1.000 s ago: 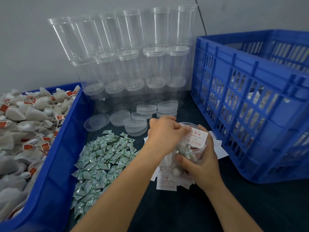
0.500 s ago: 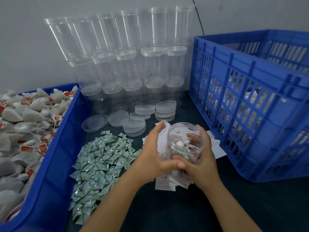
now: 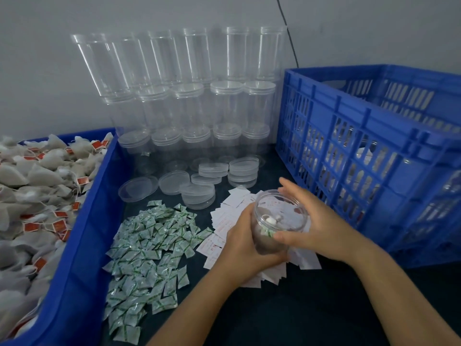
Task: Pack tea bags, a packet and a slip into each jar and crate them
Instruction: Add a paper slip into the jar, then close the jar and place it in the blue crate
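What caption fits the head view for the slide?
Both hands, left hand and right hand, hold an open clear plastic jar of tea bags beside the blue slatted crate.

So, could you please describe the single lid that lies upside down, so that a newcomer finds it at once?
Start at the blue bin of tea bags on the left and go to its far right corner, below the stacked clear jars. The upturned lid lies on the dark table there, leftmost of the loose lids. Unlike the stacked lids to its right, it lies alone with its rim facing up.
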`<state>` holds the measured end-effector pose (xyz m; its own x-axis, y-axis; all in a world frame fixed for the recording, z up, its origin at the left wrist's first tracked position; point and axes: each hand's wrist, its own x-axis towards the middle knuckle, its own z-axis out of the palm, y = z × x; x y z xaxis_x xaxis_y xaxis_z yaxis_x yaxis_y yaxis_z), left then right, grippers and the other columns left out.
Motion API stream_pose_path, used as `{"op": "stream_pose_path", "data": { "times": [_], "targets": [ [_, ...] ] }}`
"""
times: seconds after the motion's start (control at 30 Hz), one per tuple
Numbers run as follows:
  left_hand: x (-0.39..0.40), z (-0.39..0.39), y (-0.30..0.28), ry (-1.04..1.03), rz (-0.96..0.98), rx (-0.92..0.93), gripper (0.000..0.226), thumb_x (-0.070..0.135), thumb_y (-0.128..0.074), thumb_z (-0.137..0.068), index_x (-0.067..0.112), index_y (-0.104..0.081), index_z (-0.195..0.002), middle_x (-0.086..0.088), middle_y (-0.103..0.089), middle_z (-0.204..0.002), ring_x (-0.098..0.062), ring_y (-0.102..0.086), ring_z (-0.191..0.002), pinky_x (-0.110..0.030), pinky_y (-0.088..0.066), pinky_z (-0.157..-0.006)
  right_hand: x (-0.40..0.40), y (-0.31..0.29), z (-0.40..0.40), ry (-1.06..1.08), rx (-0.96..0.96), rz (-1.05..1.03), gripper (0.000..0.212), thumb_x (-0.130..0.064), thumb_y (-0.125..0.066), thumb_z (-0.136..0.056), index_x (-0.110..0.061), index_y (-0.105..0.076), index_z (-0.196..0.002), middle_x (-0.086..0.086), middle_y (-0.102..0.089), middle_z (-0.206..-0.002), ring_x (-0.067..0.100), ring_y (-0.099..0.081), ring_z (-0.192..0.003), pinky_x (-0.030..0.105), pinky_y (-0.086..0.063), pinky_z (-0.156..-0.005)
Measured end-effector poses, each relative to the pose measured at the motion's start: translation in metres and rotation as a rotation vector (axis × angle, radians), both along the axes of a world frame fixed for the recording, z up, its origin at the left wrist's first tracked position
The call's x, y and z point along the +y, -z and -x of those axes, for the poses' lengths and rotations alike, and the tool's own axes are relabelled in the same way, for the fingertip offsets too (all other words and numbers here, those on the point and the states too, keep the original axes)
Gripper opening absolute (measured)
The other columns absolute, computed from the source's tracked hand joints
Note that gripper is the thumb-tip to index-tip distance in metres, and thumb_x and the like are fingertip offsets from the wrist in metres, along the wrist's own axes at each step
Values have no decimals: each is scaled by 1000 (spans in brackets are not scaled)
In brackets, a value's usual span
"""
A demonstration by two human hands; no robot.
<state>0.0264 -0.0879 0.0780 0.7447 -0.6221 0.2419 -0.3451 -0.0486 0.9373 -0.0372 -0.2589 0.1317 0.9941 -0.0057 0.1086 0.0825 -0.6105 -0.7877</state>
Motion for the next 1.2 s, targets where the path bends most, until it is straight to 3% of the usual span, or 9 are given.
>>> {"op": "stream_pose_path", "data": {
  "times": [0.2, 0.3, 0.37, 0.5, 0.63, 0.77, 0.87, 1.0, 1.2],
  "targets": [
    [0, 2, -6, -8, -20, 16, 88, 27, -87, -61, 77, -31, -106, 36, -55, -113, 11, -56, -106, -6, -45, -79, 7, -74, -28, -188, 319, 632, 100, -48, -81, -75, -49, -17, -153, -16, -39, -127, 8, -40, -124, 29, -39, -104],
    [4, 3, -16, 7, 6, 18, 91, 22, -88, -61, 71, -31, -111, 40, -53, -110, 16, -53, -103, -1, -43, -75, 22, -102, -37, -228, 386, 775, 91, -51, -80, -75, -48, -29, -150, -27, -34, -99, 4, -37, -108, 26, -37, -91],
    [7, 2, -26, 35, 39, 18, 89, 15, -88, -63, 59, -32, -118, 44, -51, -109, 20, -51, -103, 2, -41, -74, 30, -122, -41, -235, 395, 826, 85, -53, -80, -73, -47, -36, -146, -28, -38, -102, 3, -42, -108, 25, -39, -88],
    [8, -5, -50, 78, 113, 39, 83, 10, -87, -64, 42, -37, -123, 31, -59, -106, 8, -59, -100, -7, -48, -75, 38, -170, -49, -216, 420, 848, 75, -56, -82, -68, -51, -46, -134, -28, -43, -93, -1, -56, -85, 21, -47, -70],
    [4, -13, -72, 60, 109, 12, 90, 41, -87, -57, 46, -33, -129, 31, -55, -113, 9, -54, -109, -5, -44, -83, 31, -229, -53, -172, 430, 785, 74, -57, -83, -57, -53, -51, -124, -26, -47, -100, -4, -66, -71, 22, -57, -68],
    [-9, -25, -79, 46, 31, -34, 97, 61, -77, -56, 52, -21, -135, 32, -45, -127, 12, -42, -121, -1, -36, -91, 6, -283, -53, -58, 360, 700, 68, -60, -76, -38, -54, -57, -103, -18, -64, -98, 9, -67, -94, 24, -59, -61],
    [-21, -36, -80, 45, -23, -32, 109, 67, -70, -56, 41, -14, -146, 32, -43, -127, 10, -42, -122, -3, -37, -88, -23, -319, -55, 85, 232, 670, 70, -56, -74, -43, -47, -59, -111, -9, -68, -100, 17, -66, -97, 26, -57, -58],
    [-34, -51, -82, 49, -87, -79, 90, 69, -63, -59, 47, -26, -138, 33, -48, -121, 16, -44, -116, 3, -37, -82, -77, -348, -67, 331, 81, 607, 77, -53, -76, -58, -37, -56, -130, 2, -60, -119, 22, -61, -97, 31, -53, -65],
    [-59, -75, -87, 65, -142, -90, 68, 52, -65, -73, 51, -29, -130, 28, -51, -121, 11, -47, -116, 2, -38, -77, -166, -322, -103, 604, 166, 621, 61, -36, -79, -82, -21, -55, -135, 4, -46, -128, 32, -54, -109, 36, -56, -67]
  ]
}}
